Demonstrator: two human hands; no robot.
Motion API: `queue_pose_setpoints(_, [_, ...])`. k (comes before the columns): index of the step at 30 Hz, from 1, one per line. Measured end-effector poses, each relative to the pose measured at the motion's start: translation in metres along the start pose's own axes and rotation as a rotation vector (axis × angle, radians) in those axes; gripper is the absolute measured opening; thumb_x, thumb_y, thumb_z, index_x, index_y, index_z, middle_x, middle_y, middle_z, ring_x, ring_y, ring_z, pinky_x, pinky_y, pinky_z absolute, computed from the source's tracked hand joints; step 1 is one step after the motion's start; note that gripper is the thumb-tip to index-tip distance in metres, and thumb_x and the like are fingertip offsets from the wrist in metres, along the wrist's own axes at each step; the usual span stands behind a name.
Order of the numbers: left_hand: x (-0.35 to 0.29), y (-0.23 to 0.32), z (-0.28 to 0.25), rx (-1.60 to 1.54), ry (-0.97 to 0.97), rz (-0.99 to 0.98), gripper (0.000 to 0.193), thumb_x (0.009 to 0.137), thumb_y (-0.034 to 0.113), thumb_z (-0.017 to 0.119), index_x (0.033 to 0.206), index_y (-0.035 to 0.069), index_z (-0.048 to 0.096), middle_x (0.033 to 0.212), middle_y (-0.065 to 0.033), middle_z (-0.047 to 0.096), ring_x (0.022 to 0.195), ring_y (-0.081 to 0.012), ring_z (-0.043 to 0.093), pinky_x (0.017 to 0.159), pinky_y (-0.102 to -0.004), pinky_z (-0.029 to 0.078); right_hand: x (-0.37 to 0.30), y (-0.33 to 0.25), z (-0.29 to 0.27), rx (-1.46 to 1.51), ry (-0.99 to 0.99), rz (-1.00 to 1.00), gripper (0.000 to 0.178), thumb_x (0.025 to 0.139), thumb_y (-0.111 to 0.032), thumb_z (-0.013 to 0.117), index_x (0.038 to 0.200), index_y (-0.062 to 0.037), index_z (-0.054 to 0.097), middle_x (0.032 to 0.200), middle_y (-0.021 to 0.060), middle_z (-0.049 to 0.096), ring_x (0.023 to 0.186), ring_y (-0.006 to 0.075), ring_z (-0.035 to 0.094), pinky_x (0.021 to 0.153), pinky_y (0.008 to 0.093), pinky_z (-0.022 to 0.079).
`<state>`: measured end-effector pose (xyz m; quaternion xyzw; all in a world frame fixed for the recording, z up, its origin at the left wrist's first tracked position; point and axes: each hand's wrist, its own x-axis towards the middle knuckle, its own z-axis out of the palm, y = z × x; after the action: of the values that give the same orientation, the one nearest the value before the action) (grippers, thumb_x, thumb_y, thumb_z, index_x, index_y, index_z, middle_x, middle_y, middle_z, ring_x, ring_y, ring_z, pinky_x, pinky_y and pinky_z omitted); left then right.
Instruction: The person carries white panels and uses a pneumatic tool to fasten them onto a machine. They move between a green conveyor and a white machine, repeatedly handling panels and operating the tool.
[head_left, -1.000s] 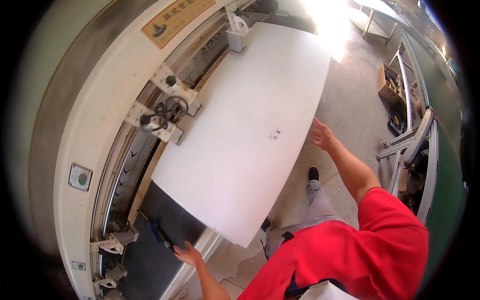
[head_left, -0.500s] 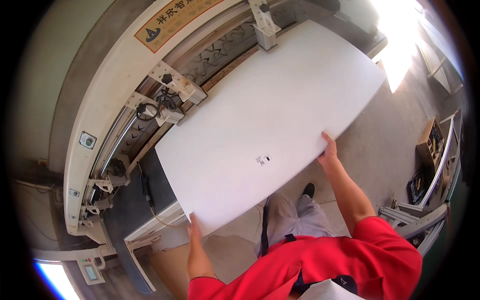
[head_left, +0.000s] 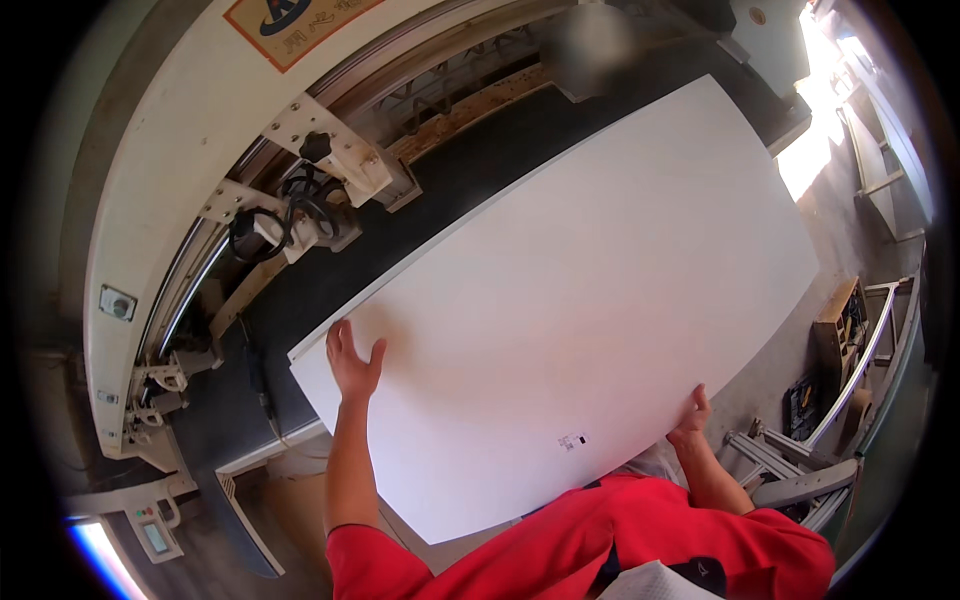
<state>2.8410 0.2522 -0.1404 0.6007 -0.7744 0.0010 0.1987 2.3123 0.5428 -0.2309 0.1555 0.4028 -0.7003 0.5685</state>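
A large white panel (head_left: 560, 260) with a small printed label (head_left: 574, 441) lies slanted in front of me, partly over the dark machine bed (head_left: 420, 215). A thin strip shows along its far edge; whether that is its thickness or a second sheet I cannot tell. My left hand (head_left: 352, 365) rests on top near the panel's far left corner, fingers reaching to the far edge and thumb spread away. My right hand (head_left: 690, 415) grips the near edge toward the right, its thumb on top and the other fingers mostly hidden underneath.
Beyond the panel stands a cream machine frame (head_left: 150, 190) with clamp heads (head_left: 340, 165) over the bed. A control box (head_left: 155, 530) is at lower left. Metal frame parts (head_left: 790, 465) and a wooden tool box (head_left: 840, 320) stand at right.
The panel has come nearer to me, uncovering a dark strip of bed along the clamp heads. My left hand has gone from the near left corner to the far edge; my right still grips the near edge.
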Motion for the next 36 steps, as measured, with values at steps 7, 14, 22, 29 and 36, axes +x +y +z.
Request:
queue_pose_setpoints(7, [0.154,0.037,0.065,-0.407,-0.718,-0.028,0.060,0.083,0.047,0.065,0.120,-0.001,0.058,0.115,-0.0152,0.061,0.107,-0.0265,0.056,0.091,-0.0380,0.043,0.019,-0.005,-0.023,0.117,0.048,0.012,0.069,0.089,-0.060,0.041,0.135,-0.0078,0.045,0.136,0.0127,0.049,0.124,0.0347,0.045,0.104,0.0523,0.035])
queue_pose_setpoints(14, [0.150,0.087,0.036,-0.305,-0.877,-0.302,0.056,0.075,0.037,0.078,0.105,-0.008,0.065,0.100,-0.0155,0.067,0.092,-0.0223,0.061,0.082,-0.0365,0.047,0.033,-0.060,-0.006,0.101,0.078,-0.104,0.074,0.090,-0.063,0.036,0.137,-0.0064,0.043,0.139,0.0145,0.045,0.127,0.0354,0.042,0.104,0.0515,0.034])
queue_pose_setpoints(22, [0.125,0.230,-0.067,-0.106,-0.764,-0.137,0.062,0.081,0.047,0.069,0.113,-0.005,0.057,0.107,-0.0171,0.059,0.099,-0.0236,0.054,0.086,-0.0359,0.042,0.027,-0.092,-0.077,0.303,0.026,-0.031,0.071,0.091,-0.061,0.038,0.135,-0.0064,0.045,0.136,0.0137,0.049,0.123,0.0339,0.046,0.103,0.0501,0.036])
queue_pose_setpoints(29, [0.081,0.505,-0.211,0.352,-0.529,-0.069,0.070,0.078,0.056,0.065,0.124,0.004,0.058,0.123,-0.0231,0.058,0.116,-0.0369,0.053,0.098,-0.0422,0.039,0.044,-0.222,-0.120,0.596,-0.217,-0.077,0.072,0.086,-0.062,0.045,0.136,-0.0102,0.045,0.138,0.0114,0.047,0.126,0.0327,0.043,0.106,0.0492,0.031])
queue_pose_setpoints(36, [0.125,0.681,-0.329,0.511,-0.189,0.465,0.061,0.083,0.055,0.061,0.113,0.001,0.062,0.087,-0.0187,0.066,0.071,-0.0318,0.060,0.063,-0.0445,0.046,-0.010,-0.482,-0.074,0.592,-0.339,0.028,0.075,0.086,-0.063,0.043,0.139,-0.0095,0.042,0.143,0.0116,0.042,0.130,0.0328,0.038,0.108,0.0476,0.027])
